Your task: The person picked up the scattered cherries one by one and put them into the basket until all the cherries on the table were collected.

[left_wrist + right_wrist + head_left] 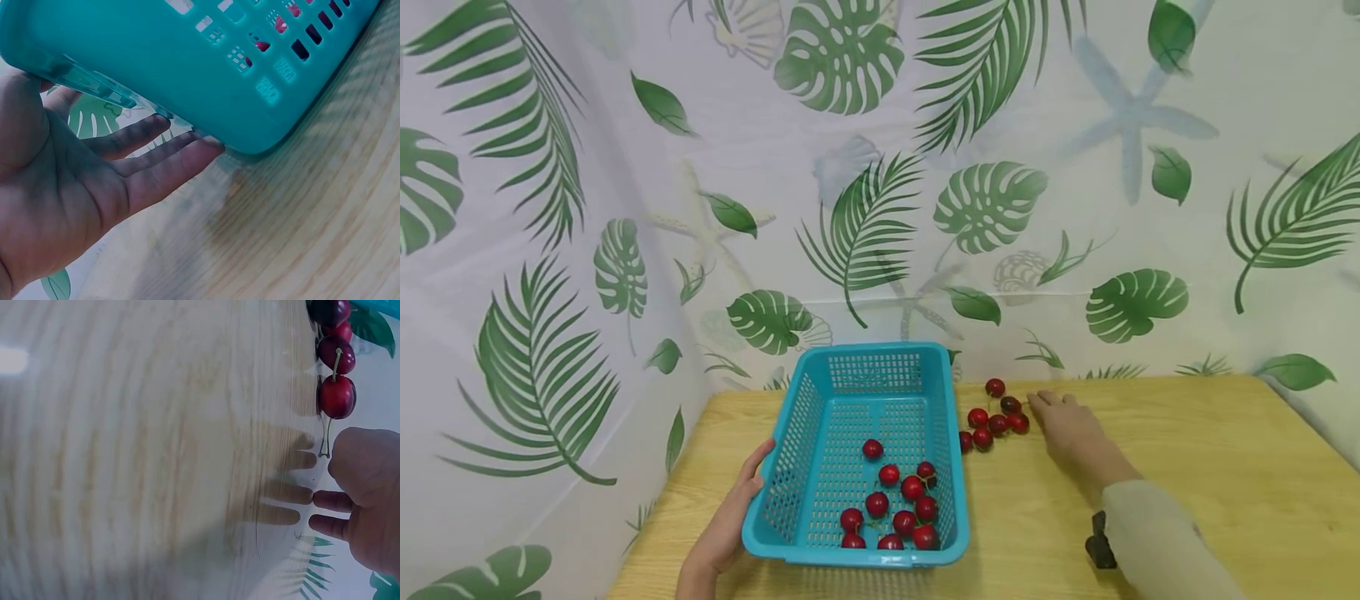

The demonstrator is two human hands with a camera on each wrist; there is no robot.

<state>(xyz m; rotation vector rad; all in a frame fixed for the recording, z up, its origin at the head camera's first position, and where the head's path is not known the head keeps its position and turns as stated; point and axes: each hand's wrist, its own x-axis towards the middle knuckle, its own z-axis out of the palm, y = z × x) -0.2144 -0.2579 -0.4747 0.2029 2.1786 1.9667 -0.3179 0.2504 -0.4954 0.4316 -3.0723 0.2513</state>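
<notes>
Cherries point(997, 425) cluster on the tabletop point(1195, 450), just right of the blue basket point(820, 554); more sit inside, nearside. Left hand point(728, 518), fingers extended against the basket's side, seemingly steadies it; right hand point(1067, 427), empty, fingers straight, sits beside the loose ones.

The basket point(850, 557) stands on the table point(1195, 467) before me, my left hand point(730, 517) at its left side, cherries point(912, 487) inside mostly toward the near right corner. Between basket and my right hand point(1067, 425), other cherries point(997, 424) lie on the table; behind it hangs a sheet point(1045, 100).
</notes>
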